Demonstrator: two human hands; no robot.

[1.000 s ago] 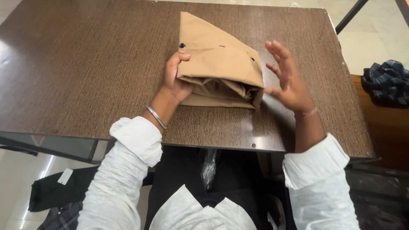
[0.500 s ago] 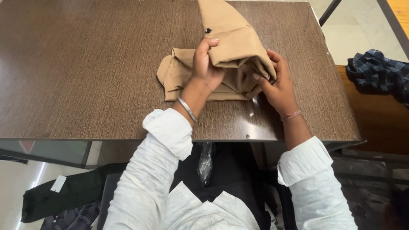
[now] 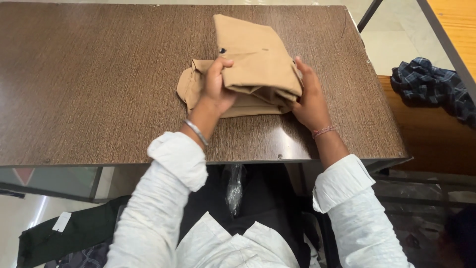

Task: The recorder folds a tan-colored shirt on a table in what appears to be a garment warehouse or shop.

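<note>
A dark brown wooden table (image 3: 99, 89) with a fine grain fills most of the view, and a pale tiled floor (image 3: 391, 34) shows past its far right corner. On the table, a little right of the middle, lies a folded tan garment (image 3: 253, 59) with a small dark button (image 3: 222, 50) on its upper layer. One part of the cloth sticks out to the left from under the fold and lies flat on the wood.

The left hand (image 3: 216, 89) comes from below, the wrist bent upward, and it grips the left near edge of the folded layer: the thumb lies on top of the cloth and the fingers are curled under it. A thin metal bangle (image 3: 196, 132) sits on this wrist, and the white sleeve (image 3: 173, 164) is rolled back above it. The right hand (image 3: 310, 99) stands at the right near corner of the garment, the palm turned toward the cloth and the fingers pressed along its side; the fingertips are hidden by the fabric, so I cannot tell if it pinches the cloth or only holds against it. A red thread band (image 3: 323, 131) is around this wrist.

On the right, well apart from the table, a crumpled dark blue checked cloth (image 3: 426, 84) lies on a lower wooden surface (image 3: 446, 139). A dark green garment (image 3: 64, 233) lies on the floor at lower left.
</note>
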